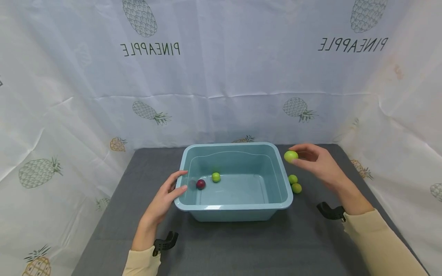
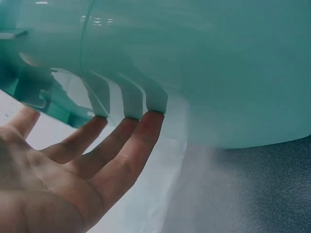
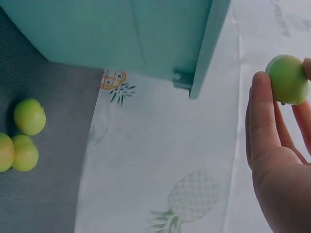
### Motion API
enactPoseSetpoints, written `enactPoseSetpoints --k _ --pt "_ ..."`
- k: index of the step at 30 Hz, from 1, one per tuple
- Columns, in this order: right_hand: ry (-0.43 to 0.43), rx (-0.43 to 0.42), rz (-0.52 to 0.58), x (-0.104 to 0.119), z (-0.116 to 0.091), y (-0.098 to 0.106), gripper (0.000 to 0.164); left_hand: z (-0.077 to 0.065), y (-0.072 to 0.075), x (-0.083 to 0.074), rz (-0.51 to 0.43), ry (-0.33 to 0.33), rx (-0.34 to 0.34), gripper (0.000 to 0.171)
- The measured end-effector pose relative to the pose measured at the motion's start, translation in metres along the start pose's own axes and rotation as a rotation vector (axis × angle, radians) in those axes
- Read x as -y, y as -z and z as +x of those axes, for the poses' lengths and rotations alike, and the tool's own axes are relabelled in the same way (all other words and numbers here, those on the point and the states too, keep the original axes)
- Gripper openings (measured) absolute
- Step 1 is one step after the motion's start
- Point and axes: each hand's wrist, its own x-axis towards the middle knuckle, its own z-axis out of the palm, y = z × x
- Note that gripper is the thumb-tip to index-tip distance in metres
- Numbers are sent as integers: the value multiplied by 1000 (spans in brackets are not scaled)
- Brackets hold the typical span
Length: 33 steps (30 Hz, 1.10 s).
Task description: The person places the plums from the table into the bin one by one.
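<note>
A light blue plastic basin (image 1: pixel 238 207) stands on the dark cloth. My left hand (image 1: pixel 167 193) holds its left rim, thumb and forefinger over the edge. In the left wrist view, other fingers (image 2: pixel 131 155) touch the basin's outer wall. Beyond the right rim, my right hand (image 1: pixel 315 161) pinches a small round green fruit (image 1: pixel 290 156) between thumb and fingertips, raised above the cloth. Inside the basin lie a dark red round fruit (image 1: pixel 201 184) and a green fruit (image 1: pixel 216 177), apart from each other.
Against the basin's right side, more green fruits (image 1: pixel 296 188) lie on the dark cloth; the right wrist view shows three, including one with a reddish tint (image 3: pixel 5 151). White curtains (image 1: pixel 221 69) printed with pineapples hang behind and along both sides.
</note>
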Motion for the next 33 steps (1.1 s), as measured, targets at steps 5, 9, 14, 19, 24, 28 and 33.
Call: enactPoseSetpoints --k 5,9,14,19,24,28,33 --pt "16 38 -7 13 2 -2 37 0 0 1 -1 2 1 53" --pt "32 77 -10 23 4 -3 36 0 0 0 3 10 -1 53" --pt "53 128 -32 36 8 -6 33 -1 0 0 7 15 0 53" --pt "69 168 -79 48 14 -7 31 -1 0 -1 15 8 1 52" --pt "102 201 -113 58 20 -10 30 -2 -1 -1 18 9 -3 52" --pt "127 232 -120 66 24 -13 29 -2 -1 -1 19 9 -3 52" --pt "147 246 -170 77 27 -17 30 -1 -1 -1 21 17 -5 52"
